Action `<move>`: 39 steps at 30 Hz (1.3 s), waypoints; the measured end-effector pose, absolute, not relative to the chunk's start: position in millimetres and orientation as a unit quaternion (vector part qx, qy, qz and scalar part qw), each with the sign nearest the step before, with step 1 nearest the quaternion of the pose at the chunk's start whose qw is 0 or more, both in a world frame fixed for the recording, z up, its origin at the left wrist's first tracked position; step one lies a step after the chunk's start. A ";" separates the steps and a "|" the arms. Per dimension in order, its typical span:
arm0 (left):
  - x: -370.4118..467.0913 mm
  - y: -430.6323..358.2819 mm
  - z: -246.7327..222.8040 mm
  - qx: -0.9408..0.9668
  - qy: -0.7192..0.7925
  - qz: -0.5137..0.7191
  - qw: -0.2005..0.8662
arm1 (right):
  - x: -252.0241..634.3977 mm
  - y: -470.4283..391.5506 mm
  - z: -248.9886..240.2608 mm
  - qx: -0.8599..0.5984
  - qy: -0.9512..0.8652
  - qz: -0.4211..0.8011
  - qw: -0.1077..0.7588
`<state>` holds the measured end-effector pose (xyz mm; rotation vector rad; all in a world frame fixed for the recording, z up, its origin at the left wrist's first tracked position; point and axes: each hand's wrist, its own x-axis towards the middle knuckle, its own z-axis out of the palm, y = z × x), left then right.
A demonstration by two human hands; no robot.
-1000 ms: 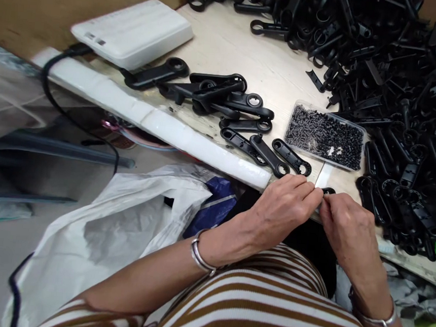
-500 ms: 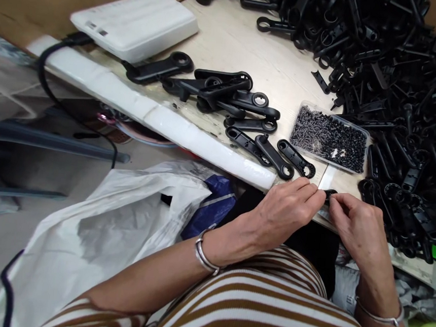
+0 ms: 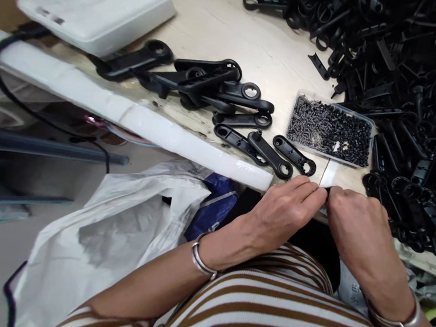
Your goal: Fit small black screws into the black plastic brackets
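My left hand point(image 3: 291, 203) and my right hand point(image 3: 355, 224) meet at the table's front edge, both closed around a small black plastic part point(image 3: 328, 191). Only a sliver of that part shows between the fingers, and its shape is mostly hidden. Just beyond my left hand lie a black arm-shaped part with a ring end point(image 3: 294, 155) and another one, turned over point(image 3: 270, 155). Behind my hands stands a clear shallow box point(image 3: 330, 127) filled with tiny metal and black pieces.
More black ringed arms point(image 3: 205, 83) lie in a loose cluster at the left. A large heap of black plastic parts point(image 3: 401, 72) covers the right side. A white device point(image 3: 97, 8) with a black cable stands at the back left. A white padded edge point(image 3: 130, 115) borders the table.
My right hand has turned over, its back now facing up, and has closed in against my left hand. Less of the black part shows. The view has shifted slightly.
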<state>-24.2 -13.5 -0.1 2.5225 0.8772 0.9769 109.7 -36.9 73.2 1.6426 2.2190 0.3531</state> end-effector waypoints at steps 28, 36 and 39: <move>-18.4 -14.1 -16.4 0.809 0.321 0.451 0.194 | 131.4 -29.6 66.9 0.640 0.761 -0.071 0.080; -15.1 -18.0 -19.2 0.767 0.332 0.516 0.189 | 160.7 -37.2 53.2 0.710 0.627 -0.283 -0.149; -14.7 -19.7 -15.4 0.754 0.340 0.531 0.186 | 163.6 -46.8 44.2 0.725 0.535 -0.324 -0.288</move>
